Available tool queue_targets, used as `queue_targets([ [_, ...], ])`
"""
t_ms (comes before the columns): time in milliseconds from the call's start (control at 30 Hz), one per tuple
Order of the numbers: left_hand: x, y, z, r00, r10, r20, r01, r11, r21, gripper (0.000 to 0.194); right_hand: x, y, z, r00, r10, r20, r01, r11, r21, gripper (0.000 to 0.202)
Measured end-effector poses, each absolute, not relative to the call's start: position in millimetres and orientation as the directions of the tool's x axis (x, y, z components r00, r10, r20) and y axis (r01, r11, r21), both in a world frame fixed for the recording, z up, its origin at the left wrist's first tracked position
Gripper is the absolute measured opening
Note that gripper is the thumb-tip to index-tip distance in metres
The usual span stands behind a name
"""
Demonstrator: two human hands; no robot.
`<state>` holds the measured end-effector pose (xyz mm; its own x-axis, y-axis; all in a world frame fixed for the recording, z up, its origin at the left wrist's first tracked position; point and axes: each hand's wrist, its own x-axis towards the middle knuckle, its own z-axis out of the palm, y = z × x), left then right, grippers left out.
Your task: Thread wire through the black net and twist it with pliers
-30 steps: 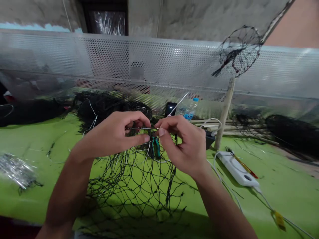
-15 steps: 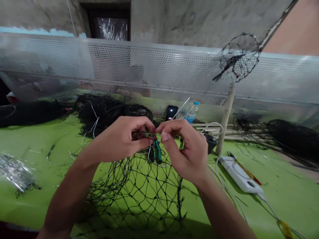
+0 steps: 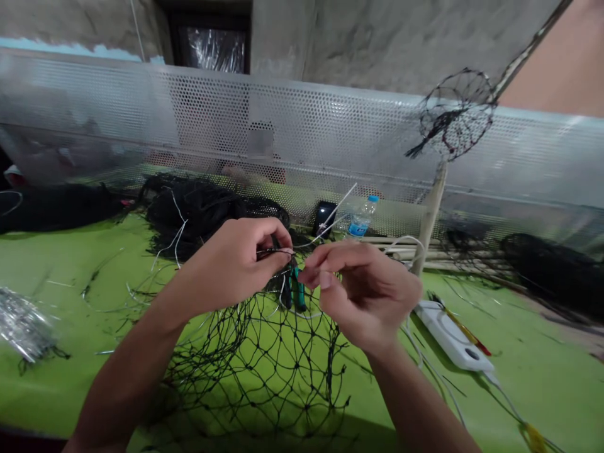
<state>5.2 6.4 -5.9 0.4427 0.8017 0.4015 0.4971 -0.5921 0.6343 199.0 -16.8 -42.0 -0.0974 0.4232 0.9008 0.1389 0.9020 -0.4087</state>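
My left hand (image 3: pixel 248 261) is closed, its thumb and forefinger pinching the gathered dark edge of a black knotted net (image 3: pixel 283 352). A stiff white cord (image 3: pixel 340 202) slants up to the right from beside those fingertips. The net hangs below both hands and spreads over the green tabletop. Slightly apart from the left fingertips, my right hand (image 3: pixel 365 289) is closed in a pinch. What it grips is too small to make out. Green-handled pliers (image 3: pixel 299 289) lie behind the net between the hands, partly covered.
Dark bundled netting (image 3: pixel 193 211) lies at the back left. A water bottle (image 3: pixel 362 217) and a phone (image 3: pixel 324 217) stand by the perforated sheet (image 3: pixel 302 126). A wooden post (image 3: pixel 430 211) rises at right, near a white power strip (image 3: pixel 453 333). Clear strips (image 3: pixel 23 324) lie left.
My right hand has drawn away from the left to the right, opening a gap between the fingertips. My left hand keeps its pinch on the net in about the same place.
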Motion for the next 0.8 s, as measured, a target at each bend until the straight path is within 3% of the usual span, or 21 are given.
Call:
queue_targets([
  [200, 4.4, 4.5, -7.4, 0.443, 0.796, 0.412, 0.473, -0.598, 0.647, 0.013, 198.6, -12.0, -40.0, -0.163, 0.280, 0.946, 0.230, 0.943, -0.240, 0.022],
  [533, -2.0, 5.3, -5.3, 0.472, 0.766, 0.437, 0.501, -0.641, 0.581, 0.015, 201.8, -4.3, -41.8, -0.318, 0.180, 0.931, 0.506, 0.862, 0.007, 0.021],
  [633, -2.6, 2.5, -2.7, 0.485, 0.776, 0.404, 0.519, -0.626, 0.582, 0.019, 202.2, -2.2, -44.3, -0.308, 0.179, 0.934, 0.553, 0.833, 0.022, 0.020],
  [800, -0.5, 0.9, -1.6, 0.489, 0.778, 0.395, 0.478, -0.618, 0.625, 0.019, 201.5, -2.5, -45.0, -0.296, 0.269, 0.917, 0.560, 0.826, -0.061, 0.019],
])
